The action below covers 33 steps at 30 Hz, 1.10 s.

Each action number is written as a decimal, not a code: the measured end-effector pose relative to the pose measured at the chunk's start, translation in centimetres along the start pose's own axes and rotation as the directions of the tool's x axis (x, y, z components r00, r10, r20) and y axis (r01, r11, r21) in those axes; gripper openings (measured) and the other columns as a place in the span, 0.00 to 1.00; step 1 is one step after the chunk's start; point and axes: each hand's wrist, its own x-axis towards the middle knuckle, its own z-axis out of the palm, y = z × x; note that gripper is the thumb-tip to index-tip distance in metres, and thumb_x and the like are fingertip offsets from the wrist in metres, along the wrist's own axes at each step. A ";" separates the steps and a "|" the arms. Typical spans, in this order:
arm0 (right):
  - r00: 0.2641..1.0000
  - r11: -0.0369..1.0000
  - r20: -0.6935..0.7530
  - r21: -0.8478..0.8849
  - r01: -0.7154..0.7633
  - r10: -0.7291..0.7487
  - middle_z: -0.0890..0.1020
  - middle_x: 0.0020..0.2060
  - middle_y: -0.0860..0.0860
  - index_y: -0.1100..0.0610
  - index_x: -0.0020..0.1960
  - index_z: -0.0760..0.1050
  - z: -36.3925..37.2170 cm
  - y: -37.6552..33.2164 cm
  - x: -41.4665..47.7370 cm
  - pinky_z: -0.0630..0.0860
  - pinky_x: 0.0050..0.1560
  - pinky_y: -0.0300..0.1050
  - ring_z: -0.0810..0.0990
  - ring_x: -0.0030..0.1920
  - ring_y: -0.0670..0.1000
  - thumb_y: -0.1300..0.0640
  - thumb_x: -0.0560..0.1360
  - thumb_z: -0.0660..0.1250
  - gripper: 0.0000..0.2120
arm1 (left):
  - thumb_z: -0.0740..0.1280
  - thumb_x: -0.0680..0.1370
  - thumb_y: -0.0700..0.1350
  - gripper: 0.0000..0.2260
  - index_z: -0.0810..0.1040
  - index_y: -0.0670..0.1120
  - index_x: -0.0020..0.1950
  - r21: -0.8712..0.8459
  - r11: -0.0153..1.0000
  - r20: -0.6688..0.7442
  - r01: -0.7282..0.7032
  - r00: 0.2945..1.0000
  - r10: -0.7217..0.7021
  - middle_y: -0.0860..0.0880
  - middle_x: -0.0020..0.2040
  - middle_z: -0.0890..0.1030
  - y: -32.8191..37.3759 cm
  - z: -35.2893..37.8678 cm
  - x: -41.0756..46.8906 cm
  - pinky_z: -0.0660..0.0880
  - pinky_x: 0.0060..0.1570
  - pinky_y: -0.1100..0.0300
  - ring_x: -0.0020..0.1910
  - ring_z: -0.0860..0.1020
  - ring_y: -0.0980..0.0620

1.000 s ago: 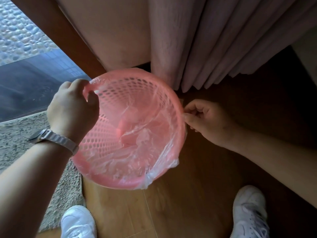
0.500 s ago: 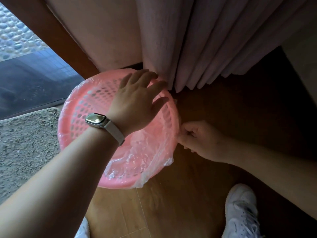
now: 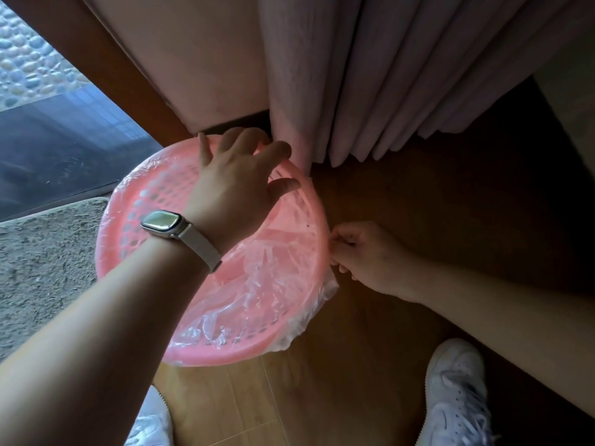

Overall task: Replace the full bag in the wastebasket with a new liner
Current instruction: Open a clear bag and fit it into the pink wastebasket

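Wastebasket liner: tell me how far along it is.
Done: a clear liner sits inside the pink wastebasket, folded over the near and left rim, and no full bag is in view. In hand: the right hand pinches the liner's edge at the right rim, while the left hand reaches open-fingered over the far rim by the curtain. Left: probably seating the far edge; that part is hidden.

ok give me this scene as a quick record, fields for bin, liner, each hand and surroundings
bin: pink perforated wastebasket, standing on wood floor
liner: clear plastic bag inside the bin, edge folded over the rim on the near and left sides
left hand: open, fingers spread, reaching over the far rim; watch on the wrist
right hand: pinching the liner edge at the bin's right rim
surroundings: curtain behind the bin, rug to the left, white shoes at the bottom
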 end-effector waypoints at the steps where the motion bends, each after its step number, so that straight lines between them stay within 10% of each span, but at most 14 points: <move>1: 1.000 1.000 0.030 -0.004 -0.004 0.004 0.76 0.30 0.49 0.58 0.42 0.77 0.2 -0.2 0.2 0.72 0.34 0.41 0.74 0.31 0.47 0.54 0.79 0.62 0.11 | 0.65 0.76 0.58 0.18 0.75 0.52 0.63 0.005 1.000 -0.001 0.016 1.000 -0.016 0.43 0.62 0.74 0.0 0.0 -0.1 0.54 0.66 0.27 0.67 0.67 0.39; 6: 0.999 0.999 0.042 0.046 0.007 -0.009 0.81 0.35 0.44 0.49 0.46 0.78 -0.4 -0.5 0.9 0.75 0.36 0.37 0.78 0.34 0.40 0.54 0.80 0.61 0.08 | 0.63 0.77 0.60 0.19 0.75 0.52 0.63 0.052 0.995 -0.008 0.088 0.996 -0.088 0.42 0.62 0.74 -0.6 -0.3 -0.4 0.54 0.66 0.27 0.66 0.68 0.38; 11: 0.945 0.988 -0.286 -0.062 0.143 -0.155 0.79 0.40 0.44 0.46 0.48 0.74 -1.9 -0.8 0.7 0.74 0.38 0.33 0.78 0.41 0.40 0.56 0.76 0.65 0.05 | 0.62 0.77 0.60 0.18 0.76 0.50 0.58 0.111 0.978 -0.062 0.178 0.983 -0.172 0.41 0.56 0.76 -2.1 -0.4 -1.2 0.68 0.58 0.38 0.56 0.73 0.35; 20: 0.979 0.993 -0.184 -0.091 0.075 -0.091 0.81 0.39 0.54 0.59 0.43 0.75 -0.9 -2.6 1.7 0.79 0.38 0.49 0.81 0.40 0.53 0.57 0.72 0.69 0.05 | 0.61 0.79 0.58 0.17 0.76 0.46 0.56 -0.048 0.963 -0.118 0.265 0.956 -0.269 0.39 0.48 0.75 -4.0 -0.5 -2.5 0.74 0.45 0.44 0.51 0.73 0.35; 27: 0.995 1.000 -0.098 -0.013 0.027 -0.028 0.75 0.20 0.39 0.51 0.31 0.72 -1.5 -3.7 3.5 0.67 0.22 0.31 0.73 0.22 0.36 0.62 0.72 0.68 0.13 | 0.60 0.78 0.61 0.19 0.77 0.48 0.57 -0.112 0.919 -0.024 0.379 0.923 -0.384 0.40 0.48 0.76 -4.8 -1.3 -3.3 0.72 0.46 0.49 0.50 0.75 0.35; 33: 0.967 0.957 -0.219 -0.283 0.065 -0.130 0.71 0.28 0.50 0.61 0.34 0.71 -4.8 -3.1 3.4 0.65 0.29 0.40 0.69 0.28 0.45 0.56 0.71 0.70 0.13 | 0.60 0.79 0.59 0.17 0.75 0.46 0.45 -0.187 0.863 0.102 0.469 0.883 -0.458 0.45 0.42 0.78 -2.5 -1.3 -3.2 0.66 0.40 0.55 0.44 0.75 0.41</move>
